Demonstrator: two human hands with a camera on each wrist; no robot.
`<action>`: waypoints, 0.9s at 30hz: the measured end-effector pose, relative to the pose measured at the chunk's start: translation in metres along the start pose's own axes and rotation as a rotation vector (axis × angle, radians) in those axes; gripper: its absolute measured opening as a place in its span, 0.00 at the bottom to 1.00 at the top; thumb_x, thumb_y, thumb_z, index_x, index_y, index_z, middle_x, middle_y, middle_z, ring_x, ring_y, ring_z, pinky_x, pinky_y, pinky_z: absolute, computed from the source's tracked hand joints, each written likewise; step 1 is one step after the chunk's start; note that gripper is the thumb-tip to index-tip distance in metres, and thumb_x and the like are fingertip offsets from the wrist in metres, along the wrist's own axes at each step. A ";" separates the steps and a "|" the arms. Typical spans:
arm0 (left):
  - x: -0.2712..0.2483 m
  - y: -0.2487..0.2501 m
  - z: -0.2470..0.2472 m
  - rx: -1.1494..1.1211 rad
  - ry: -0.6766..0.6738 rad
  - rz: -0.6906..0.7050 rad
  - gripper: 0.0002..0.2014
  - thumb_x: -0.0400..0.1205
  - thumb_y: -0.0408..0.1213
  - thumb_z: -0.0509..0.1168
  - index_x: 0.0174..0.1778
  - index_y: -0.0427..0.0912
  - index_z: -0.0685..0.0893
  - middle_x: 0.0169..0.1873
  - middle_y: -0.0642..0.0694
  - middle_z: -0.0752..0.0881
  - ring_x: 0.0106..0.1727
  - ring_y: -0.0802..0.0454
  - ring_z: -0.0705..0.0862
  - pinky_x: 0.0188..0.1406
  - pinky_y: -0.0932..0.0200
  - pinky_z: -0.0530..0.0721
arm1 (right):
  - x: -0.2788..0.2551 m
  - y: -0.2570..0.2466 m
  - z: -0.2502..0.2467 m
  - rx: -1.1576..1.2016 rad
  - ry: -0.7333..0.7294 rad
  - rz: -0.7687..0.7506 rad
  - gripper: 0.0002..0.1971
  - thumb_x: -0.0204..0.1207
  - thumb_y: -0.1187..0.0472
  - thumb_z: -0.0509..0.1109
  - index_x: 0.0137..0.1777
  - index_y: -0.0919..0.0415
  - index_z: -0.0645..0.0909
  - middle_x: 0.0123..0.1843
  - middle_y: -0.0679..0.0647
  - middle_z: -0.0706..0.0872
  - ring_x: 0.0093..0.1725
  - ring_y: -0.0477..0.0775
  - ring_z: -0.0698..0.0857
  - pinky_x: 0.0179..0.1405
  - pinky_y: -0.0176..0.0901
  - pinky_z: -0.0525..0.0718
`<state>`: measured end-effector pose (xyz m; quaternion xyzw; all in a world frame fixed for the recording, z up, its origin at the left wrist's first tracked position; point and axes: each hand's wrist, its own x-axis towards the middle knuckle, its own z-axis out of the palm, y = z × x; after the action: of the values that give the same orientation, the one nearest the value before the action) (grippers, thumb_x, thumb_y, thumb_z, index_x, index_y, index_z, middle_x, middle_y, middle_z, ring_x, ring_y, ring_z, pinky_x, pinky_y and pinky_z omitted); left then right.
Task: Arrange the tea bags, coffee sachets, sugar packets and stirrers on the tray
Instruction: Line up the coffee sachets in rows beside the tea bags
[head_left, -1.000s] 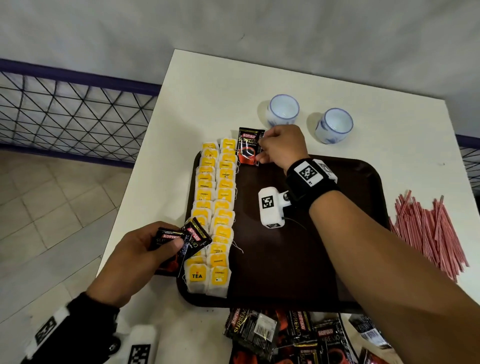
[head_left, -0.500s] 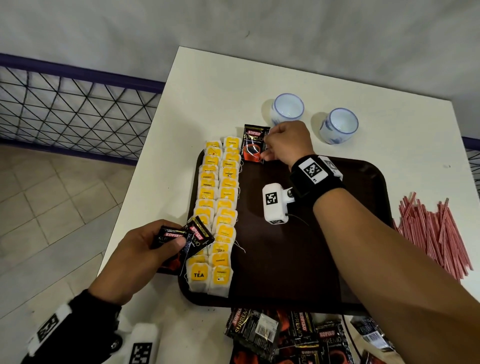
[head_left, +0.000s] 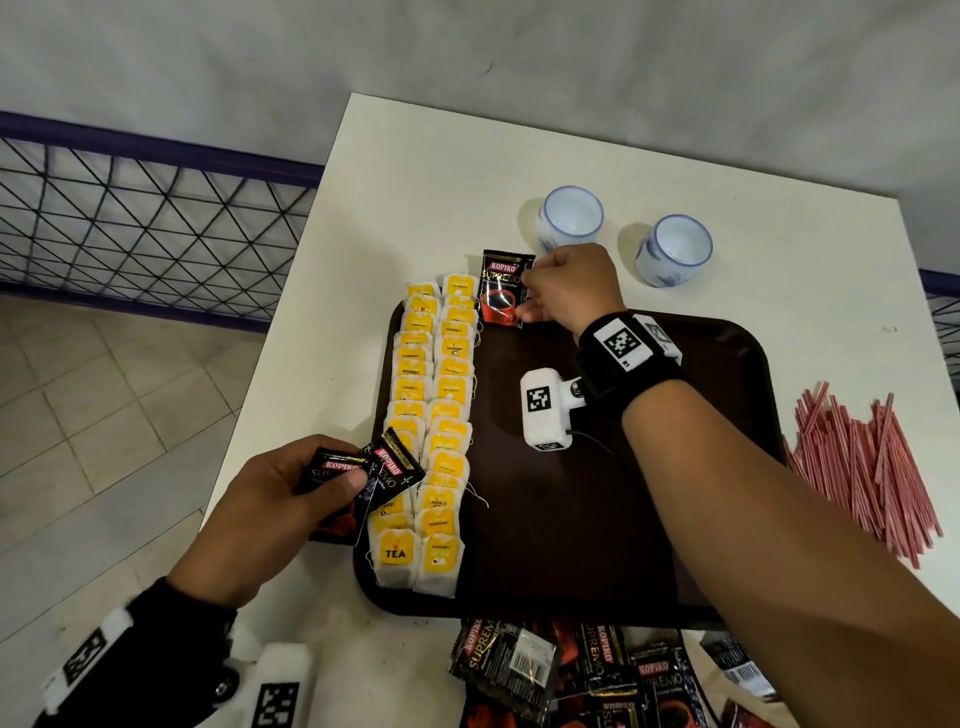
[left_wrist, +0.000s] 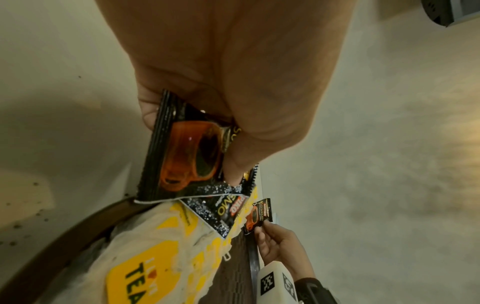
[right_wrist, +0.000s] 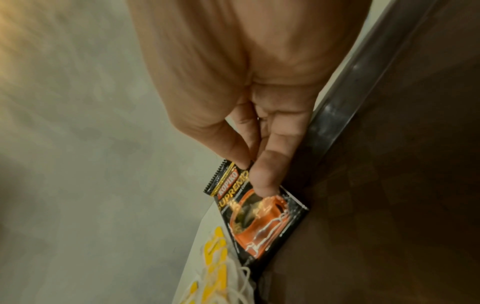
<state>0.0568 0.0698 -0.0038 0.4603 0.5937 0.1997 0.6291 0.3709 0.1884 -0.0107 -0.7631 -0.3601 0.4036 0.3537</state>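
Two columns of yellow-tagged tea bags (head_left: 436, 415) run down the left side of the brown tray (head_left: 675, 519). Right of their far end, a black coffee sachet (head_left: 501, 296) lies over the tray's far rim. My right hand (head_left: 524, 299) pinches its right edge with thumb and fingers; the right wrist view shows the pinch (right_wrist: 250, 170) on the sachet (right_wrist: 262, 216). At the tray's near left edge, my left hand (head_left: 353, 480) grips a few coffee sachets (head_left: 384, 467), fanned over the tea bags and also seen in the left wrist view (left_wrist: 182, 156). No sugar packets are in view.
A pile of coffee sachets (head_left: 571, 670) lies on the white table in front of the tray. Red stirrers (head_left: 862, 467) are heaped to the tray's right. Two blue-rimmed cups (head_left: 571, 218) (head_left: 672, 249) stand beyond it. A wire fence (head_left: 130, 223) runs along the left.
Hardly anything differs. My right hand stays on the sachet at the tray's far edge, and my left hand holds its sachets in the same place.
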 end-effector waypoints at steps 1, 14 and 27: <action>0.001 0.001 0.000 -0.003 0.004 0.004 0.07 0.81 0.27 0.71 0.48 0.44 0.91 0.43 0.37 0.92 0.43 0.37 0.92 0.51 0.32 0.90 | -0.002 0.001 -0.001 0.007 0.006 -0.001 0.02 0.73 0.69 0.69 0.40 0.65 0.81 0.30 0.62 0.84 0.29 0.64 0.91 0.46 0.69 0.90; 0.046 0.074 0.052 -0.029 -0.024 0.277 0.08 0.79 0.33 0.74 0.53 0.48 0.92 0.44 0.50 0.94 0.46 0.53 0.93 0.45 0.62 0.89 | -0.079 0.004 -0.028 0.396 -0.413 0.022 0.08 0.77 0.59 0.74 0.49 0.64 0.85 0.38 0.58 0.88 0.29 0.53 0.86 0.21 0.36 0.76; 0.066 0.082 0.081 -0.138 0.110 0.384 0.06 0.77 0.32 0.78 0.42 0.43 0.87 0.44 0.40 0.90 0.47 0.40 0.90 0.53 0.33 0.90 | -0.079 0.014 -0.023 0.448 -0.252 -0.012 0.15 0.77 0.75 0.71 0.34 0.62 0.73 0.27 0.61 0.80 0.22 0.50 0.84 0.16 0.36 0.73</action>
<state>0.1707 0.1352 0.0152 0.5095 0.5133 0.3808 0.5762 0.3617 0.1101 0.0155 -0.6071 -0.3075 0.5632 0.4687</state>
